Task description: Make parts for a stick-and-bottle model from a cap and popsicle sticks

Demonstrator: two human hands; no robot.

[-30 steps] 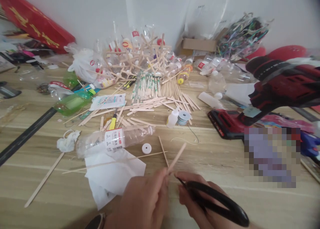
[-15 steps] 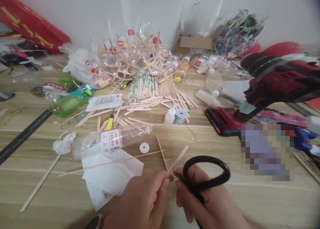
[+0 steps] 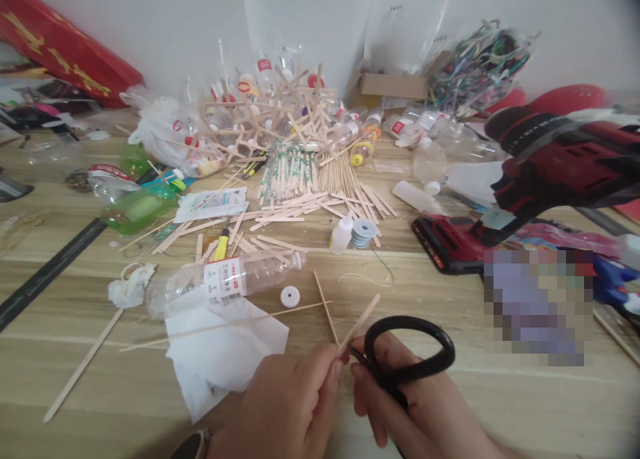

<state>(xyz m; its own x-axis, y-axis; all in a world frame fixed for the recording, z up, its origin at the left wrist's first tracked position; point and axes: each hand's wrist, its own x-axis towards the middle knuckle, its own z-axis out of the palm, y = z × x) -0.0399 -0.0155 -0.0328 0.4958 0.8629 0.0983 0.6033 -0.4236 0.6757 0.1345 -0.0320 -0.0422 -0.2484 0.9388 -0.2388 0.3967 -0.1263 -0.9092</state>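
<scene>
Between the thumb and fingers of my left hand [image 3: 295,399] is a flat wooden craft stick [image 3: 365,315], its far end pointing up and to the right. My right hand [image 3: 415,399] grips black-handled scissors [image 3: 447,352], one loop standing up above the fingers. The scissors' tip reaches the stick beside my left fingertips; whether the blades are around it I cannot make out. Just beyond the left hand, a thin wooden stick [image 3: 325,305] lies on the table. A white bottle cap [image 3: 290,297] sits to its left. White paper [image 3: 225,359] lies left of my left hand.
A clear plastic bottle [image 3: 260,275] lies behind the paper. Wire spool [image 3: 363,232] and small glue bottle [image 3: 342,235] stand mid-table. A red cordless drill [image 3: 545,172] occupies the right. Craft sticks [image 3: 280,212], skewers [image 3: 343,172] and plastic bottles crowd the back.
The scissors' tip has come closer to the stick at my left fingertips, and the scissors' loop has shifted slightly left. Both hands keep their hold. The whole view has shifted slightly.
</scene>
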